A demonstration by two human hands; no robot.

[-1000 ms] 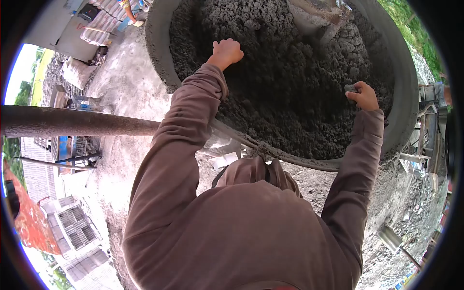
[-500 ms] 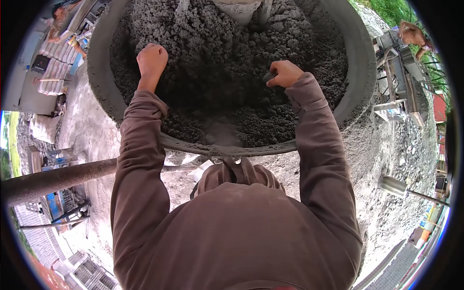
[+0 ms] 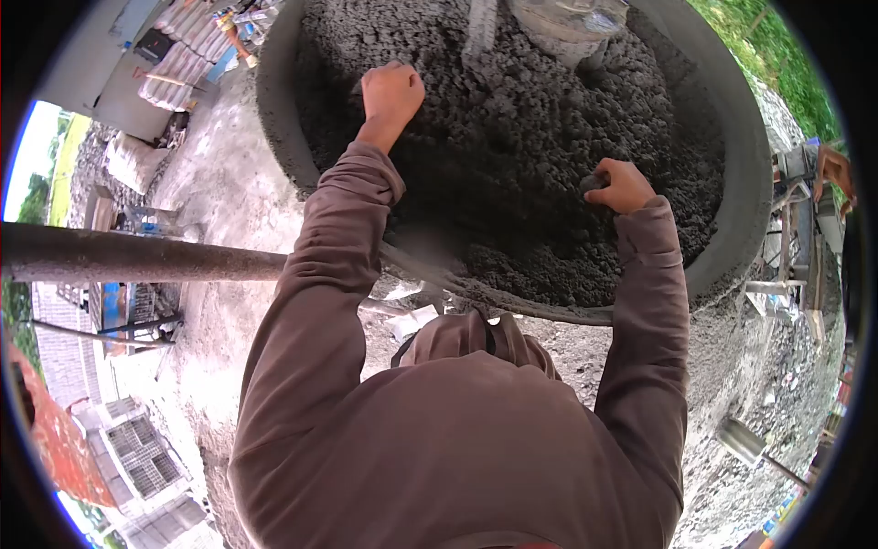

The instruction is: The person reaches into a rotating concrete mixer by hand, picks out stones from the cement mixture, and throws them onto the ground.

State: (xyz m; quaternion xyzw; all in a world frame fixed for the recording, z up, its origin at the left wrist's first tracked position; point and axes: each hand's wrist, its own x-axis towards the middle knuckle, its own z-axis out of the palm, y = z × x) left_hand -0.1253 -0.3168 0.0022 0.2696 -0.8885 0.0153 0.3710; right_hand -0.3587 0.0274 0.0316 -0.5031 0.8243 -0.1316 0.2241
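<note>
A large round pan [image 3: 745, 183] holds dark, crumbly wet mix [image 3: 540, 119]. Over the pan's left part is my left hand [image 3: 393, 94], its fingers curled into a fist; whatever is inside it, if anything, is hidden. On the right, my right hand [image 3: 624, 186] pinches a small grey lump [image 3: 593, 183] between thumb and fingers, above the mix. Behind the hands, a mix-coated central hub [image 3: 572, 27] stands in the pan.
A thick pole [image 3: 146, 254] runs in from the left to my left sleeve. Stacked sacks [image 3: 187, 46] are at the upper left. A shovel [image 3: 743, 441] lies at the lower right. Another person's arm [image 3: 834, 172] shows at the right edge, near wooden frames [image 3: 794, 247].
The view swings left and then back right, shifting the pan in the frame. My right hand is now nearer my left hand than a second ago, still pinching the lump.
</note>
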